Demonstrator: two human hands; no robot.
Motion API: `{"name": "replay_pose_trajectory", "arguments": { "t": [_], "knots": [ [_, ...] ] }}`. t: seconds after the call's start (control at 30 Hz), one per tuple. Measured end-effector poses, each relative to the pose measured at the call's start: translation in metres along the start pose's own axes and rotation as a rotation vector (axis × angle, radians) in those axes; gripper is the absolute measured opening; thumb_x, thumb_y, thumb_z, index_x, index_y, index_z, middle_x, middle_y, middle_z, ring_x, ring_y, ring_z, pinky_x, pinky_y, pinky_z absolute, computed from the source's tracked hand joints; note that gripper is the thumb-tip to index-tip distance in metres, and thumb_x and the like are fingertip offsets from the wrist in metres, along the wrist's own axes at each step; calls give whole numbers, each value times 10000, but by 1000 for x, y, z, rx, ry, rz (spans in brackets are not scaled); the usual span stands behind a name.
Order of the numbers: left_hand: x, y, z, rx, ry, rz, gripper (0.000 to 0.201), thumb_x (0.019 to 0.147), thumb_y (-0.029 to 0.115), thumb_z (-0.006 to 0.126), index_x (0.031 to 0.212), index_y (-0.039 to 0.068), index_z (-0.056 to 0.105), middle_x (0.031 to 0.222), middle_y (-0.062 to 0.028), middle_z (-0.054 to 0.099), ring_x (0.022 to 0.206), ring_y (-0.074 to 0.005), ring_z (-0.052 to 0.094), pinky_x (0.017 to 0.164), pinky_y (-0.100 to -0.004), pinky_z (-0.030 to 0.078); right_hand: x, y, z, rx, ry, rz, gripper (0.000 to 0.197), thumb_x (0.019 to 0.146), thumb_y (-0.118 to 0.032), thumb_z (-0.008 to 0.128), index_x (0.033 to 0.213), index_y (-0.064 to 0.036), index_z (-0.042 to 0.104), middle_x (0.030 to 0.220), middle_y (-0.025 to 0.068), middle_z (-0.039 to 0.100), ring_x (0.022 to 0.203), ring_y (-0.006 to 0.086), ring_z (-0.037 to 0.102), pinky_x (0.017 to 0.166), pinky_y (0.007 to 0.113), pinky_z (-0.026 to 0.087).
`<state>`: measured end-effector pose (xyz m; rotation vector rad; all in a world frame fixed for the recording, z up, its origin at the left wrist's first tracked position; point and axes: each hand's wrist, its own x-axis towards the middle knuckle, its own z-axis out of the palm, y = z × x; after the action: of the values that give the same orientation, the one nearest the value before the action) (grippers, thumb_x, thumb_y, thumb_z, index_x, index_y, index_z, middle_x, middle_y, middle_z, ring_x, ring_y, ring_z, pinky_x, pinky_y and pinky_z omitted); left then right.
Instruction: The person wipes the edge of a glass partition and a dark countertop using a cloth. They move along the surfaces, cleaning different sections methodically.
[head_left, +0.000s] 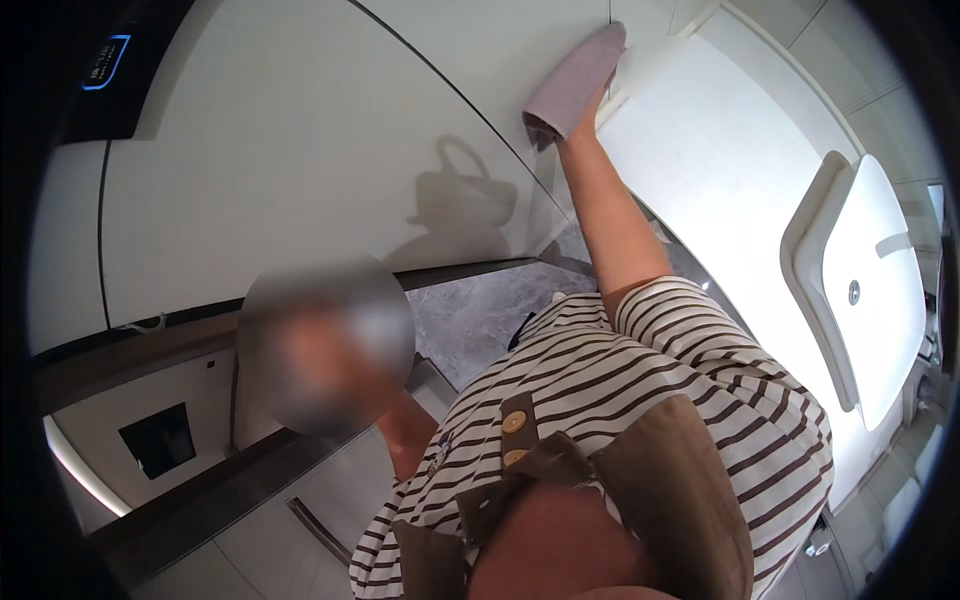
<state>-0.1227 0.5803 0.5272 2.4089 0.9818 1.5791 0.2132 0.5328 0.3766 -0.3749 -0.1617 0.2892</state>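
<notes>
Striped shirt (640, 380) and brown apron (670, 500) fill the foreground, while the raised right hand (590, 95), hidden under a grey cloth (575, 80), presses it flat against the white wall panel (300, 130) beside a white basin (870, 290).

The white worktop (700, 170) lay broad and bare between the mirror (300, 130) and the sink (870, 290), leaving open room along it. Only the sink's raised rim interrupted that run on one side. At the mirror's edge, a grey cloth (575, 80) pressed flat blocked the corner where glass met wall.
</notes>
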Motion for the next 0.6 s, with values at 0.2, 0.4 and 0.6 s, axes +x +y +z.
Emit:
{"name": "replay_pose_trajectory", "arguments": {
  "t": [0.2, 0.4, 0.6],
  "knots": [
    [-3, -6, 9, -95, 19, -43, 251, 930, 35, 610, 747, -74, 477, 839, -12, 414, 693, -84, 372, 575, -207, 327, -18, -1, 42, -639, 166, -320, 628, 979, -355, 407, 1496, -55, 214, 1521, 135, 248, 1349, 289, 320, 1127, 425, 186],
    [-7, -3, 9, -72, 7, -92, 216, 905, -3, 615, 756, -94, 489, 830, -33, 412, 679, -124, 349, 583, -235, 319, -43, 3, 74, -1280, -236, -796, 705, 899, -183, 481, 1504, -20, 159, 1573, 200, 105, 1460, 351, 72, 1134, 548, -22],
    [-5, -5, 5, -45, 30, -52, 65, 867, -56, 628, 854, -95, 578, 869, -49, 490, 722, -110, 427, 619, -213, 371, -32, -23, 136, -1414, -160, -821, 658, 926, -259, 447, 1473, 19, 210, 1553, 251, 91, 1426, 404, 124, 1128, 557, 78]
  ]
}}
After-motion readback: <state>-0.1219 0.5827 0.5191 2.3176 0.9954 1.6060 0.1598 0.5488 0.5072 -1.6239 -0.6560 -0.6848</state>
